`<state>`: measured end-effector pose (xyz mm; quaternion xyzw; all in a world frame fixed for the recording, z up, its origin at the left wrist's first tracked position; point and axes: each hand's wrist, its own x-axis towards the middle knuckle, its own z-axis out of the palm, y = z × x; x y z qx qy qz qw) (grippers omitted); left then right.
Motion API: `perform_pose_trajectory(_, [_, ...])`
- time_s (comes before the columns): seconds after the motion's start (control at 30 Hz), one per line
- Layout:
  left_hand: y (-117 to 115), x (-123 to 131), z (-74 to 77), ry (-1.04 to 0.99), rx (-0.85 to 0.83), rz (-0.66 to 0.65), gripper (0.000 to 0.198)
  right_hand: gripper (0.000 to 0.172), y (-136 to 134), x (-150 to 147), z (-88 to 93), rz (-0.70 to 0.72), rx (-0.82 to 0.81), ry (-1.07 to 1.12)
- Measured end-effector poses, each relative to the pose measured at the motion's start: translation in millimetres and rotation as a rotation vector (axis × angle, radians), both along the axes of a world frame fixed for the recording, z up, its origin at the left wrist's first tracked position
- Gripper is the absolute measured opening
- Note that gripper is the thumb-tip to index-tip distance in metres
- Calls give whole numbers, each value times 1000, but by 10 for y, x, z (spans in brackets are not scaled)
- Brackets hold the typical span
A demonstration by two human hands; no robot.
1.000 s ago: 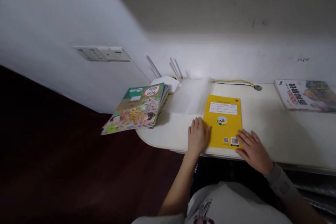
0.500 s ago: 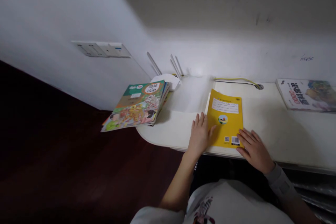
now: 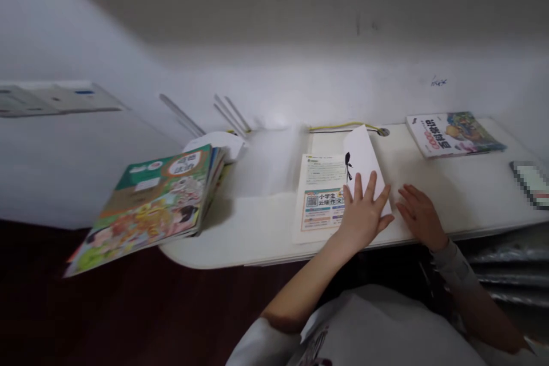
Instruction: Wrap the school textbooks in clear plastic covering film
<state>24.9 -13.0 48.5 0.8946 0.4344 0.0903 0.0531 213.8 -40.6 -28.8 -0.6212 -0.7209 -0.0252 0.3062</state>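
Directly under left hand (image 3: 362, 214), open booklet (image 3: 319, 197), page pinned by spread fingers (image 3: 358, 186), right hand (image 3: 420, 217) flat alongside, fingers apart.

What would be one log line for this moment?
left hand: flat on white page | right hand: flat on desk | book: open

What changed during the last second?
The left hand lifted the left edge of the yellow book and turned the cover rightward; it lies open, the hand flat on the white leaf. The right hand stays flat at its right side. The book stack and far book stayed.
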Motion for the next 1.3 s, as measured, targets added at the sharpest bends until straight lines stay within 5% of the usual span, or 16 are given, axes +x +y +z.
perform_pose_trajectory(0.1, [36,180,-114,73,68,-50,65,54,-58,192,-99,-156,-99,-227])
perform_pose_trajectory(0.3, [63,425,-279,166,82,-104,60,53,-146,267,-239,-175,-173,-320])
perform_pose_trajectory(1.3, [47,824,-654,155,52,-148,62,45,-113,377,-247,-110,-99,36])
